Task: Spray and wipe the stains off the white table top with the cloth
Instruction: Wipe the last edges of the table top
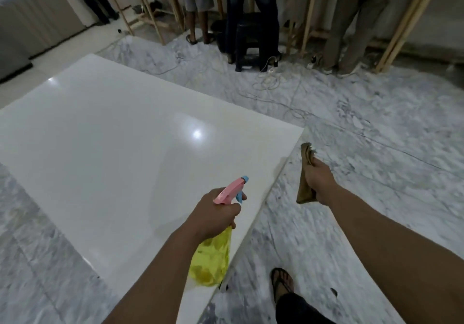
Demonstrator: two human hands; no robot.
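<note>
The glossy white table top [105, 143] fills the left and middle of the head view; I see no distinct stains on it, only light glare. My left hand [213, 213] grips a yellow spray bottle [212, 258] with a pink and blue trigger head, held over the table's near right edge, nozzle pointing away from me. My right hand [320, 178] holds a crumpled brown cloth [305, 173] beyond the table's right edge, above the floor.
Grey marbled floor [376, 148] surrounds the table. My sandalled foot [282, 283] stands by the near corner. Cables [268, 83] lie on the floor ahead. Several people stand at wooden tables [391, 40] at the back, with a dark stool [249, 42] among them.
</note>
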